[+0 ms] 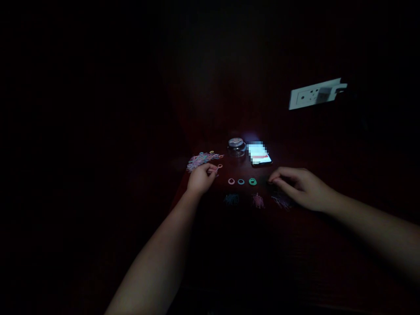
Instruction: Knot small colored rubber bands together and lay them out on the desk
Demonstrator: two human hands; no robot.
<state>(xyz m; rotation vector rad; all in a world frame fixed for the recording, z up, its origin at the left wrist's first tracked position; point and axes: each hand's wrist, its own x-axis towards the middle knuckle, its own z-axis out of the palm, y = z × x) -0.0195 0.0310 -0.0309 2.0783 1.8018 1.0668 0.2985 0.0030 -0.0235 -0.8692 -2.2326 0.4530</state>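
My left hand [201, 179] is closed in a pinch at the edge of a heap of small coloured rubber bands [202, 160]. A thin pale rubber band shows at its fingertips, beside an orange ring-shaped band [220, 166]. Thumb and forefinger of my right hand [303, 187] are pressed together low over the table; what lies between them is too dark to make out. Between the hands runs a row of ring-shaped bands: pink [231, 181], blue [241, 181] and green [252, 181]. Nearer me are a teal pile [232, 199], a pink pile [258, 200] and a pale purple pile [281, 201], partly under my right hand.
A clear jar with a patterned lid [236, 147] stands behind the row. Right of it lies a lit phone [260, 154], its screen blurred out. A white wall socket [315, 94] with a plug in it is at the upper right. Most surroundings are dark.
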